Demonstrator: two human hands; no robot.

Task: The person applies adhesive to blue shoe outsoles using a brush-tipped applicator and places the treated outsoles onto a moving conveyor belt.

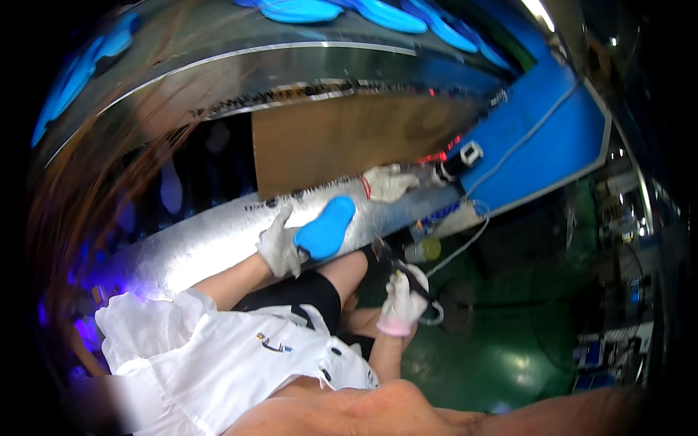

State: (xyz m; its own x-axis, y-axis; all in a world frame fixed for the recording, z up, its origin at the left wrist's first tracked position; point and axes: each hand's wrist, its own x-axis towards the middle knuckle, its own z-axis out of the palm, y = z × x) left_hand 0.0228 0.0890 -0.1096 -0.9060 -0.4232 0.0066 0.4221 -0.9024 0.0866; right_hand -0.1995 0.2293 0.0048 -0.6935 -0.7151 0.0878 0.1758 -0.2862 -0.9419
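Note:
A bright blue shoe insole (326, 227) lies tilted over the near edge of a shiny metal table. My left hand (278, 245), in a white glove, is at its lower left end, with fingers partly hidden beneath the insole and the thumb stretched away from it. To the right, beyond the table's edge, my right hand (404, 296) wears a white glove with a pink cuff. Its fingers are wrapped round a dark corded hand tool (390, 259) with a flat metallic tip pointing up and left. A gap separates the tool from the insole.
An empty white glove (389, 183) lies on the metal table (196, 243), below a brown cardboard sheet (327, 142). Several blue insoles (392, 16) rest along the far conveyor. A pale cable (531, 134) crosses the blue panel (542, 116) at right. A yellow-ended cylinder (430, 249) is near the tool.

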